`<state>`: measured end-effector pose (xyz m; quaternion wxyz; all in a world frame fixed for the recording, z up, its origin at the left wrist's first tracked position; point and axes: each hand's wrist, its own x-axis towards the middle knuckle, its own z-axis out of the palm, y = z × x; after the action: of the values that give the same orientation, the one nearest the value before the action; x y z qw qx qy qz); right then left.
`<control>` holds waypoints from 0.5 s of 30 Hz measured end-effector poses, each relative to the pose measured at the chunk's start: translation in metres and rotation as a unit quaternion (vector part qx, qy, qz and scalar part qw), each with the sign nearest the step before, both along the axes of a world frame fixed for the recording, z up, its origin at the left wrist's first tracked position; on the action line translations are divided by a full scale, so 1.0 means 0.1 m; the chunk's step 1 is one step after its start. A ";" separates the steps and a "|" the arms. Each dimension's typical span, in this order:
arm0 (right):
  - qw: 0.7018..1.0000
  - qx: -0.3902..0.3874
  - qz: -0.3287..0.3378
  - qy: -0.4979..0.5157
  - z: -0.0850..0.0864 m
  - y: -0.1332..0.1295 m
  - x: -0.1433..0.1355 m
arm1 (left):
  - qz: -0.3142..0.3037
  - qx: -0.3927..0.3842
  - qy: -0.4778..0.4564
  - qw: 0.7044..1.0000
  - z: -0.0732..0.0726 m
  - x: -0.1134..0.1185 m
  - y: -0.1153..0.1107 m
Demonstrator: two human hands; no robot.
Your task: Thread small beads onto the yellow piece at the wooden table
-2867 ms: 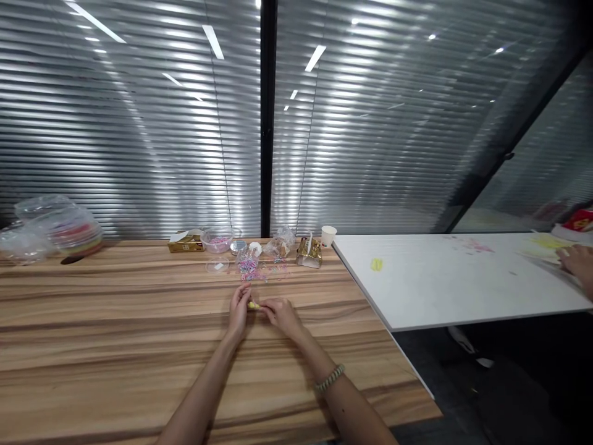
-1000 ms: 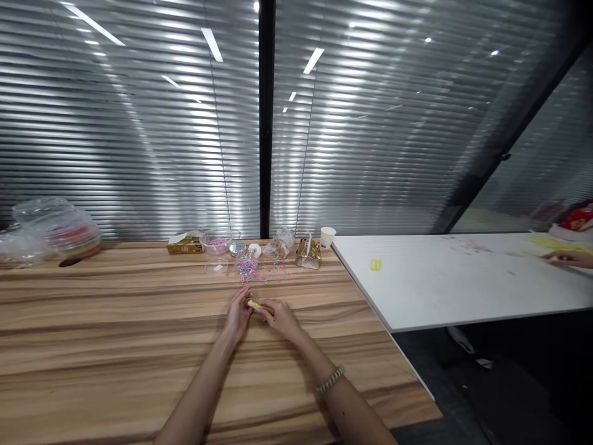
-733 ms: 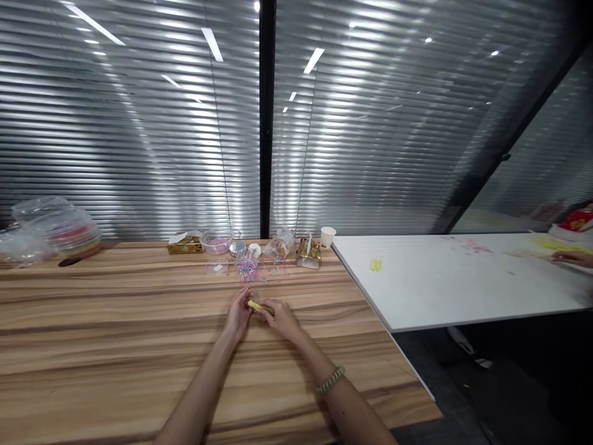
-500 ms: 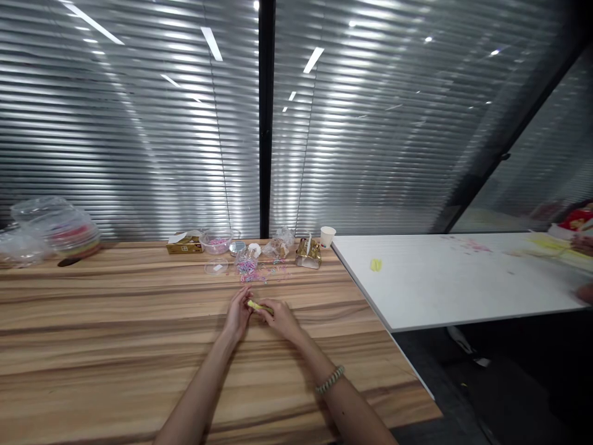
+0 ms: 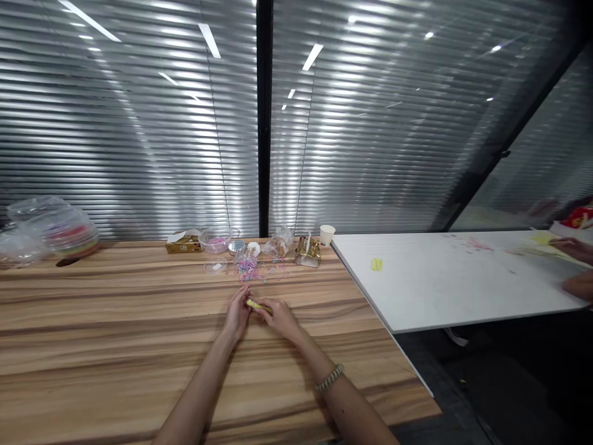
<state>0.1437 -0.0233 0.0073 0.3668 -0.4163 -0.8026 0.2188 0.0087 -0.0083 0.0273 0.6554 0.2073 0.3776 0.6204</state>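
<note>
Yellow and slim, the small stick point(image 5: 259, 305) lies between the two hands, above the wood-grain counter point(image 5: 139, 346). The right hand's point(image 5: 279, 317) grip is closed on its right part; its left end meets the left hand's point(image 5: 238, 313) fingers, whose exact hold cannot be told.

The right hand point(image 5: 280, 317) partly hides the pale-yellow strip point(image 5: 255, 304); far left of its grip, crumpled clear plastic point(image 5: 19, 248) (blurry) is cut off

no txt legible; mark point(image 5: 183, 248) on gold box point(image 5: 195, 246) too small.
</note>
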 end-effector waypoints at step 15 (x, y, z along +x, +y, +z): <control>1.000 -0.013 -0.002 -0.008 -0.01 0.00 0.00 | 0.005 0.007 0.002 1.000 -0.04 0.00 0.02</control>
<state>0.1435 -0.0230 0.0066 0.3559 -0.4244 -0.8017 0.2248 0.0090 -0.0060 0.0238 0.6501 0.2108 0.3757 0.6259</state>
